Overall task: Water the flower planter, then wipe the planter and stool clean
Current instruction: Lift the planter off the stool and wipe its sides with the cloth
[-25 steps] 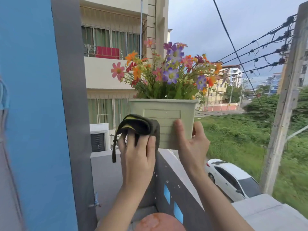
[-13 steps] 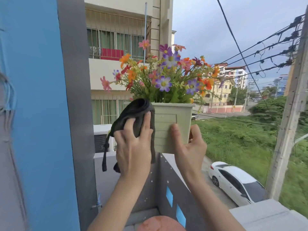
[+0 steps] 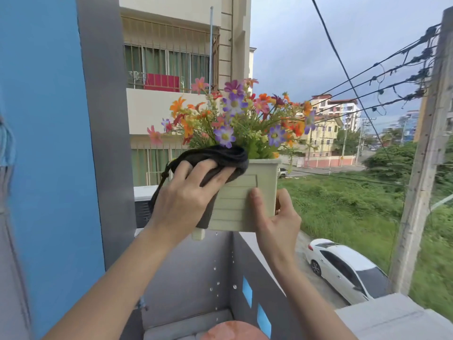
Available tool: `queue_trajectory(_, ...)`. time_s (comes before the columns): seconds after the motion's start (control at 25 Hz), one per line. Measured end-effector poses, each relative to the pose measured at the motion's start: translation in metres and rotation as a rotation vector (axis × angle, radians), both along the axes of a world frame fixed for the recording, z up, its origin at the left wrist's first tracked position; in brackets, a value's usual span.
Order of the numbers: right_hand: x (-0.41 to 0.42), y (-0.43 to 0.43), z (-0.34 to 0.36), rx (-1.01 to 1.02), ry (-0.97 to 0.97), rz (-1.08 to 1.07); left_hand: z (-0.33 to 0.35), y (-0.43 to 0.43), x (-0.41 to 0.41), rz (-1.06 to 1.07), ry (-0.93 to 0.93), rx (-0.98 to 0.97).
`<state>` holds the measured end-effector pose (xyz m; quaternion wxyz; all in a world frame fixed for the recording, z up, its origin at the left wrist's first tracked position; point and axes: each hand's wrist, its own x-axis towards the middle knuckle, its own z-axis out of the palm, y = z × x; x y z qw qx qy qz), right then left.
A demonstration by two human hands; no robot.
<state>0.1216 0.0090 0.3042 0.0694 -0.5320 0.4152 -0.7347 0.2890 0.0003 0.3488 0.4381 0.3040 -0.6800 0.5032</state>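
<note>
A pale green planter point(image 3: 235, 207) full of orange, pink and purple flowers point(image 3: 235, 116) is held up in the air above the balcony wall. My right hand point(image 3: 277, 217) grips its lower right corner, thumb on the front face. My left hand point(image 3: 186, 197) presses a dark grey cloth point(image 3: 220, 158) against the planter's upper left front and rim. Water drops fall from the planter's underside. The reddish round top of the stool point(image 3: 232, 331) shows at the bottom edge.
A grey balcony wall point(image 3: 245, 266) with blue inset squares runs below the planter. A blue and grey pillar point(image 3: 73, 143) stands close on the left. Beyond the wall are a white car point(image 3: 343, 268), a utility pole point(image 3: 421, 168) and overhead wires.
The left hand has slid the cloth from the planter's lower left front up to its rim. The planter sits a little higher above the wall and drips water.
</note>
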Motion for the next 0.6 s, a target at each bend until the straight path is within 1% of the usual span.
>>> queue_trajectory(0.12,-0.001,-0.003,0.001,0.002,-0.039,0.028,0.023,-0.001,0.005,-0.019,-0.032,0.062)
queue_trajectory(0.2,0.0,-0.006,0.004,-0.002,-0.048,0.028,0.041,0.001,0.004,0.006,-0.151,0.054)
queue_trajectory(0.32,0.004,-0.01,0.007,-0.015,-0.013,0.0,0.067,0.01,-0.017,0.047,-0.352,0.013)
queue_trajectory(0.4,0.009,-0.011,0.006,-0.019,-0.027,0.007,0.076,0.014,-0.032,0.055,-0.435,0.001)
queue_trajectory(0.52,0.009,-0.012,0.002,-0.013,-0.078,0.034,0.075,0.014,-0.031,0.092,-0.486,0.009)
queue_trajectory(0.6,0.002,-0.013,0.002,0.003,-0.085,0.051,0.068,0.01,-0.012,0.152,-0.468,-0.002)
